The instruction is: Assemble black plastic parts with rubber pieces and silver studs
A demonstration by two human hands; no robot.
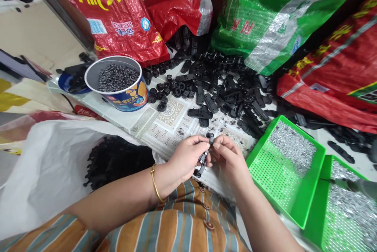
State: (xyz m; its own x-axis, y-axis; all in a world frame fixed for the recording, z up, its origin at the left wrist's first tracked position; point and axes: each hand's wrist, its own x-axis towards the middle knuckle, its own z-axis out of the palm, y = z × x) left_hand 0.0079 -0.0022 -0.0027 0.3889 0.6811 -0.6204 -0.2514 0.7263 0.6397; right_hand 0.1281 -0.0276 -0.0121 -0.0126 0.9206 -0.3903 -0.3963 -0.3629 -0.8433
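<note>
My left hand (186, 157) is closed around a slim black plastic part (203, 158) with rounded ends and small light dots along it. The part is held upright at a slant over the table's near edge. My right hand (231, 157) is at its right side, thumb and index finger pinched together close to the part's upper half. Whatever lies between those fingertips is too small or hidden to tell. Beyond my hands, loose black plastic pieces (203, 112) lie on the patterned tabletop (169, 132).
A blue tub (126, 101) of tiny dark pieces stands at left. Two green trays (300, 205) with small silvery parts sit at right, a tool's shaft (341, 183) over one. Red (126, 16) and green (265, 20) sacks line the back. A white sack (53, 165) holds black parts (118, 161).
</note>
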